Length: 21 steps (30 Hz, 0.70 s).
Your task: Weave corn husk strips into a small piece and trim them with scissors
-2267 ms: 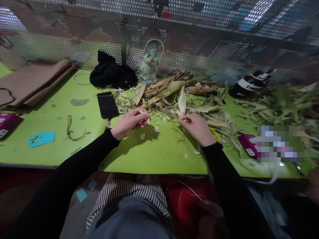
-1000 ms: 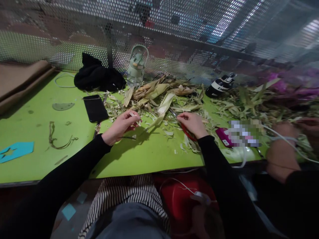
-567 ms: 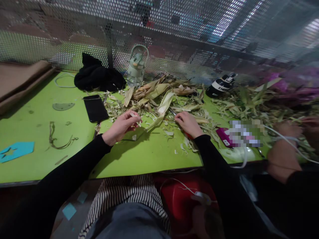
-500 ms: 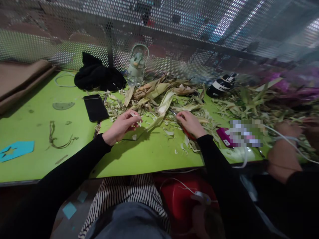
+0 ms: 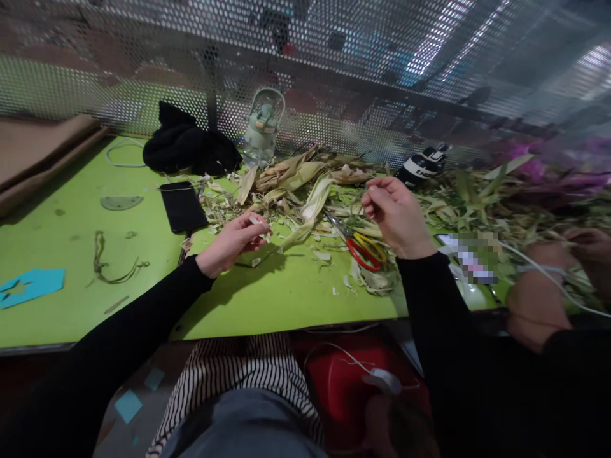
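- On the green table (image 5: 281, 302), dry husks (image 5: 305, 175) are heaped at twelve o'clock.
- At three o'clock, the right hand (image 5: 397, 216) is held half-curled; whether anything is pinched cannot be told.
- At nine o'clock, the left hand (image 5: 233, 242) is loosely closed.
- Open-handled scissors (image 5: 351, 242) are laid at its counterpart's eight o'clock.
- A pale strip (image 5: 255, 221) is pinched in the left fingertips.

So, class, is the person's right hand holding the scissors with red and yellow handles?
No, the scissors lie among husk scraps on the green table, apart from the right hand.
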Each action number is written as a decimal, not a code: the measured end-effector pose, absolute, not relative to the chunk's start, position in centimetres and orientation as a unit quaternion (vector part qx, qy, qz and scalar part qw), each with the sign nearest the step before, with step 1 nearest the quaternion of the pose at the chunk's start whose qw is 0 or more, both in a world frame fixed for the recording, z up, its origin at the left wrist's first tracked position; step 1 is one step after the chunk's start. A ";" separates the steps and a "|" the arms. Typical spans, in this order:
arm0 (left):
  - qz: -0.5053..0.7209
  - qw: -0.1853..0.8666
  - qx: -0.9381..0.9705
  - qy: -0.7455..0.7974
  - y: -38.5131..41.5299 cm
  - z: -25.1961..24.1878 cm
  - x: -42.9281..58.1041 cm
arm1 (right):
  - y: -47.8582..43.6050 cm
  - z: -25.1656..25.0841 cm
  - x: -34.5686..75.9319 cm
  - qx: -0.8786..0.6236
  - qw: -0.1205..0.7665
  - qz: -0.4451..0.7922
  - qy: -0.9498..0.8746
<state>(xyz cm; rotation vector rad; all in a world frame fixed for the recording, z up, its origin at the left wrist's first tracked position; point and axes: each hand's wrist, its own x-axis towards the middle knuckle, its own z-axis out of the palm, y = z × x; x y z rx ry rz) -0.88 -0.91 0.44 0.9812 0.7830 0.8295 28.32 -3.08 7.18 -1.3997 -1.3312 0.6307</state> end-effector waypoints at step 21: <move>0.416 0.748 0.428 0.290 -0.5 0.4 -1.3 | -1.4 18.0 18.6 -0.345 0.555 0.228 -0.722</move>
